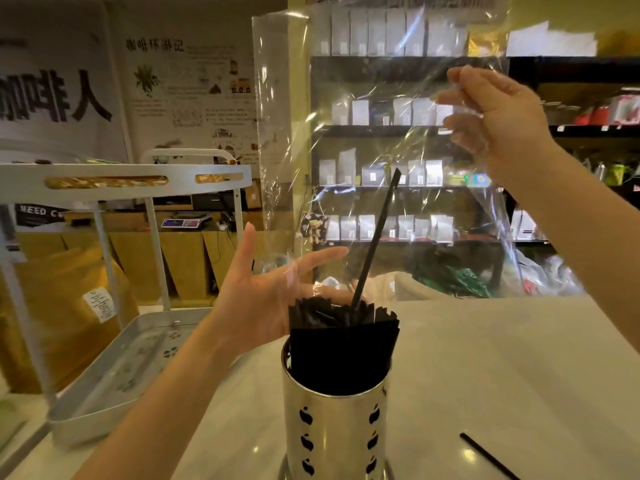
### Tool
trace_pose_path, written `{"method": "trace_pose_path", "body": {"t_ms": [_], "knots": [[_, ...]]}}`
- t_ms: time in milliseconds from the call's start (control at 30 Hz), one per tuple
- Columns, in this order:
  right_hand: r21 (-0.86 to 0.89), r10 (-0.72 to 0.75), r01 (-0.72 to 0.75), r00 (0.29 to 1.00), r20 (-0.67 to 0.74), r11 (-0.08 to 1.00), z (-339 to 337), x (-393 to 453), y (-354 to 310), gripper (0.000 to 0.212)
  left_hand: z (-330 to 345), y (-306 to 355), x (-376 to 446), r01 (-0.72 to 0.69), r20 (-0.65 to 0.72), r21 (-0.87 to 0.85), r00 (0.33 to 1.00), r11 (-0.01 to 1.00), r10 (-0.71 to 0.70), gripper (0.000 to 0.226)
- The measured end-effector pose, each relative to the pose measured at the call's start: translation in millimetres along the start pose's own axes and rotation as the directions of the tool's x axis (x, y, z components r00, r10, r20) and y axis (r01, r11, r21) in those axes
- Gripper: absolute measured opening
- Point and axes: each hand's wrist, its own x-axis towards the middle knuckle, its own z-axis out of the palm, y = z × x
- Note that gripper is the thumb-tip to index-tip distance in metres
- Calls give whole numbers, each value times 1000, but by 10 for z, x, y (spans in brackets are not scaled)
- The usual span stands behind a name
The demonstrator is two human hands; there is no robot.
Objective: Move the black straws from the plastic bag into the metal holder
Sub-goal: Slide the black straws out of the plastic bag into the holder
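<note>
A shiny metal holder (334,434) with dark cut-outs stands on the white counter, packed with a bundle of black straws (341,344). One black straw (375,237) leans out of the bundle, still inside the clear plastic bag (381,150). The bag hangs upside down over the holder. My right hand (498,112) pinches the bag's upper part, high on the right. My left hand (263,292) is spread open beside the bag's lower edge and the straw tops, fingers apart. Another black straw (488,457) lies loose on the counter at the lower right.
A white metal cart (114,344) with a tray shelf stands to the left of the counter. Brown paper bags (69,306) sit behind it. Dark shelves (398,129) of packaged goods fill the background beyond the white counter (502,358).
</note>
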Motion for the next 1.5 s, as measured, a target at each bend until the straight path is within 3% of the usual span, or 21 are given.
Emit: {"method": "trace_pose_path", "body": {"t_ms": [300,500,800,900,1033,1167,1500], "knots": [[76,-100,100,995,-4,992,-23,53,-116,11,-17,-4,-8,-26,91,37,996,999,22,108],[-2,-131,131,991,-27,991,10,61,-118,10,-23,0,-9,-37,126,38,992,999,32,106],[121,-127,132,991,-47,984,-2,192,-194,8,12,40,-4,2,110,48,994,999,-7,110],[87,-160,163,986,-39,983,-12,288,-246,8,40,55,-10,16,94,79,995,997,-24,109],[18,-173,174,984,-36,985,-1,339,-276,9,79,62,-34,38,-4,186,999,982,-38,97],[23,-192,193,981,-39,981,41,297,-271,6,106,106,-10,157,-201,354,976,922,-88,47],[22,-200,202,976,-86,979,143,282,-326,8,324,73,22,105,-393,390,917,915,62,36]]}}
